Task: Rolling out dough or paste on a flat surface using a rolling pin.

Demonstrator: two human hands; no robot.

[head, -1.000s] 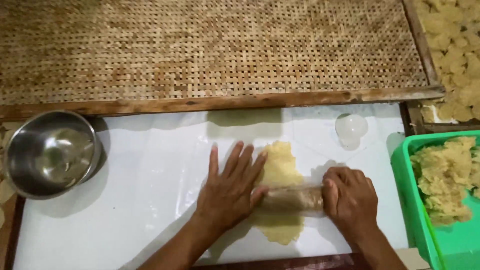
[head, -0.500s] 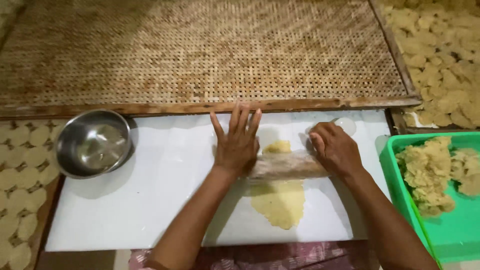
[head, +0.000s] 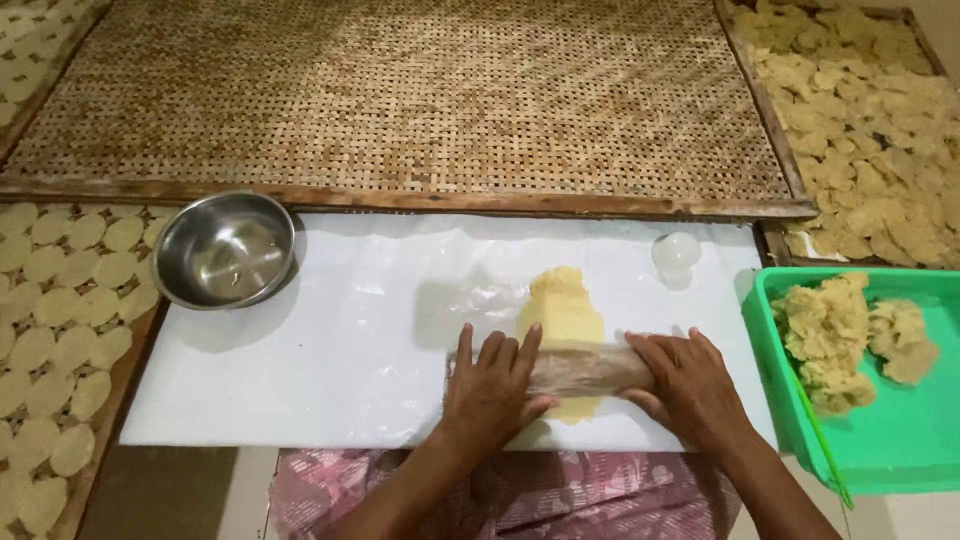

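Note:
A flattened sheet of yellow dough (head: 562, 310) lies on a white board (head: 330, 350) covered with clear plastic film. Across its near end lies a plastic-wrapped rolling pin (head: 588, 371). My left hand (head: 492, 385) presses flat on the pin's left end with fingers spread. My right hand (head: 688, 385) rests palm-down on the pin's right end. The near part of the dough is hidden under the pin and my hands.
An empty steel bowl (head: 224, 249) sits at the board's far left corner. A small clear round lid (head: 676, 254) lies at the far right. A green tub (head: 900, 440) with lumps of dough (head: 830, 335) stands right. A woven bamboo tray (head: 400, 100) lies beyond; round dough discs (head: 60, 300) lie left, dried pieces (head: 860, 130) right.
My hands have drawn the rolling pin back toward me, from the dough's far end to its near end, uncovering the far part of the sheet. The view has also shifted.

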